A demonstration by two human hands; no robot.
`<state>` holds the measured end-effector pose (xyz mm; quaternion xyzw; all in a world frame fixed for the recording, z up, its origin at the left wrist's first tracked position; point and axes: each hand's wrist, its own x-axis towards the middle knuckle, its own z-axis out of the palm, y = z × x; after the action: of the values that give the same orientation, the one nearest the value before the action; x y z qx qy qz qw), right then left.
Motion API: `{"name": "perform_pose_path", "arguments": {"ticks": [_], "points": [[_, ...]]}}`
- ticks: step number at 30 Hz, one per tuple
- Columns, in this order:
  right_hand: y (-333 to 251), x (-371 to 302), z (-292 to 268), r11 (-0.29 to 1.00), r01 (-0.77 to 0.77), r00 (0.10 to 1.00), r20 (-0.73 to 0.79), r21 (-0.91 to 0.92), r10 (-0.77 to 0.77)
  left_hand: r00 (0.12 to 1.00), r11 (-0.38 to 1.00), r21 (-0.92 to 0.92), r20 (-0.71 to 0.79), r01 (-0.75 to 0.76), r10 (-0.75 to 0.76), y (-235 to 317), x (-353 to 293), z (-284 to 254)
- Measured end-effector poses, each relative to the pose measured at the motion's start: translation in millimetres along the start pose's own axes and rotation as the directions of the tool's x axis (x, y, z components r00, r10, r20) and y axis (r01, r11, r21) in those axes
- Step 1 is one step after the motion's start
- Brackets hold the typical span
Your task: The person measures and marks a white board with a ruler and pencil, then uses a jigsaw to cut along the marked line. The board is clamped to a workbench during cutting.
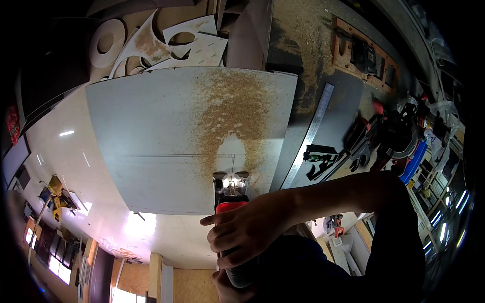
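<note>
A red and black jigsaw (232, 206) sits on a light grey board (156, 116), its forked base plate flat on the surface. Its lit blade area lies by a short dark line running into the board. My right hand (247, 230) comes in from the right and wraps over the top of the tool's body, index finger stretched to the left. Lower down, my left hand (227, 289) is closed round the rear of the jigsaw, partly hidden by the tool. Brown sawdust (235, 101) spreads ahead of the jigsaw in an arch around a bare patch. A thin line crosses the board.
Cut white offcuts and a ring (107, 43) lie beyond the board. To the right are a metal ruler (313, 126), a tool on an orange-brown board (366, 58), and a pile of black and red tools (399, 131). A pale glossy surface (76, 136) stretches left.
</note>
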<state>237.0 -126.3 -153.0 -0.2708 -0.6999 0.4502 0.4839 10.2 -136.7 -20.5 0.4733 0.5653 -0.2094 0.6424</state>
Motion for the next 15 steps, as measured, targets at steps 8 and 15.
{"name": "perform_pose_path", "arguments": {"ticks": [8, 15], "points": [[1.3, -0.3, -0.4, 1.000, 0.007, 1.000, -0.008, 0.006, -0.007, 1.000, 1.000, 0.000, -0.004, 0.001, -0.001, -0.2, 0.2, -0.7], [1.6, -0.9, -0.5, 1.000, 0.009, 1.000, -0.001, 0.004, -0.009, 1.000, 1.000, 0.000, -0.005, 0.004, -0.004, -1.2, 0.9, -0.9]]}}
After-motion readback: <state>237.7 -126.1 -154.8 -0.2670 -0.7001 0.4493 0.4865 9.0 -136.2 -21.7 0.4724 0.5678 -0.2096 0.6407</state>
